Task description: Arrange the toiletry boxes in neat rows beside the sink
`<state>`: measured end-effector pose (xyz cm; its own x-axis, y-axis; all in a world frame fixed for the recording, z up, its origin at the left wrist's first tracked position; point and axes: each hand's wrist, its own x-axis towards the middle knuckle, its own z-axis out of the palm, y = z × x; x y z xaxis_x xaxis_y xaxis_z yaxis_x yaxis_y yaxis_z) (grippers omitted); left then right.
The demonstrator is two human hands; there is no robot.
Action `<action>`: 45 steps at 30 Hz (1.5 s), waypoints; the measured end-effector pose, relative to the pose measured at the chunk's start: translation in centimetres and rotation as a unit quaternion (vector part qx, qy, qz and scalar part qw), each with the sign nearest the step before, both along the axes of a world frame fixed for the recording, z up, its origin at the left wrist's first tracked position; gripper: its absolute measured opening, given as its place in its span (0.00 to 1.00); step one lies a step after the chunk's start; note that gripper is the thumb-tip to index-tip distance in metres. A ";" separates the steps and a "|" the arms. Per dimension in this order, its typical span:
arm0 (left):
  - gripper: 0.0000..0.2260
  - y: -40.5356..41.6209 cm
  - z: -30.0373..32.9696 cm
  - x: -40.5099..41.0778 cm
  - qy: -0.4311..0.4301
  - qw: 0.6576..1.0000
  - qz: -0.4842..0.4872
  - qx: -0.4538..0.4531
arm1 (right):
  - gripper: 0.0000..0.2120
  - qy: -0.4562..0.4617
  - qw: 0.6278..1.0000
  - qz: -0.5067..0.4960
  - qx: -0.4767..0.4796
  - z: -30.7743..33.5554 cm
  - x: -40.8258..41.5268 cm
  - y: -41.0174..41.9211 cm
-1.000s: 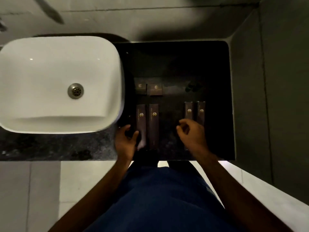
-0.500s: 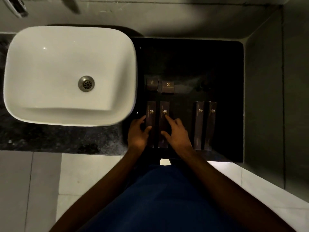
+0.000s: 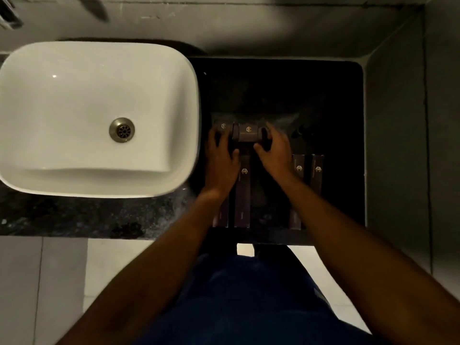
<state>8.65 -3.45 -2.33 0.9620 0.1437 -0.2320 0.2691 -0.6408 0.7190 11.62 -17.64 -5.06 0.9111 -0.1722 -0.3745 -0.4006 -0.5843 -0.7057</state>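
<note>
Dark brown toiletry boxes with gold logos lie on the black countertop point(image 3: 286, 90) right of the white sink point(image 3: 94, 115). Two small square boxes sit in the far row: the left small box point(image 3: 222, 126) and the right small box point(image 3: 248, 132). My left hand point(image 3: 220, 158) rests on the left small box, fingers over its near side. My right hand point(image 3: 275, 151) touches the right side of the right small box with curled fingers. Nearer, a long box point(image 3: 242, 192) lies between my wrists, another long box point(image 3: 221, 216) shows under my left wrist, and two long boxes point(image 3: 308, 170) lie to the right.
A grey wall point(image 3: 410, 145) bounds the counter on the right and another runs along the back. Speckled dark stone point(image 3: 74, 215) fronts the sink. The counter's front edge runs just behind my blue clothing point(image 3: 249, 295). The drain point(image 3: 122, 129) sits mid-sink.
Both hands moved away from me, from the left pair of long boxes up to the two small boxes in the far row. The camera view shifted slightly.
</note>
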 end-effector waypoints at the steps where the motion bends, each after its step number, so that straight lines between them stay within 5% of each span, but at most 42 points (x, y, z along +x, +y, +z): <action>1: 0.28 0.0 -0.1 1.2 -0.008 0.999 -0.025 0.021 | 0.35 0.006 0.999 0.050 0.001 -0.1 1.1 -0.3; 4: 0.34 0.3 -0.5 4.1 0.004 0.996 -0.072 0.054 | 0.40 0.022 0.986 0.162 -0.010 -0.3 3.7 -1.3; 10: 0.43 0.7 -1.0 6.0 0.028 0.995 -0.073 0.065 | 0.34 0.000 0.968 0.244 -0.058 -0.5 5.2 -1.7; 25: 0.43 0.5 -2.3 5.0 0.008 0.999 -0.023 0.032 | 0.39 0.009 0.967 0.252 -0.045 0.5 4.8 -1.7; 28: 0.37 -0.2 -0.9 4.3 -0.025 0.997 -0.037 0.060 | 0.30 -0.071 0.982 0.171 -0.031 2.5 3.4 -2.9; 32: 0.33 -4.0 0.6 3.1 -0.084 0.991 -0.094 0.046 | 0.07 -0.212 0.970 -0.119 0.001 4.8 -0.4 -9.0; 35: 0.32 -9.0 0.5 3.3 -0.041 0.988 -0.118 -0.086 | 0.10 -0.106 0.967 -0.232 0.020 4.2 -0.9 -14.2; 39: 0.35 -13.4 -0.9 5.1 0.044 0.978 -0.096 -0.180 | 0.21 0.033 0.989 -0.141 0.029 1.9 0.7 -16.5; 45: 0.37 -14.2 -3.1 6.8 0.019 0.984 -0.126 -0.127 | 0.26 0.025 0.999 0.010 0.016 1.0 3.6 -16.0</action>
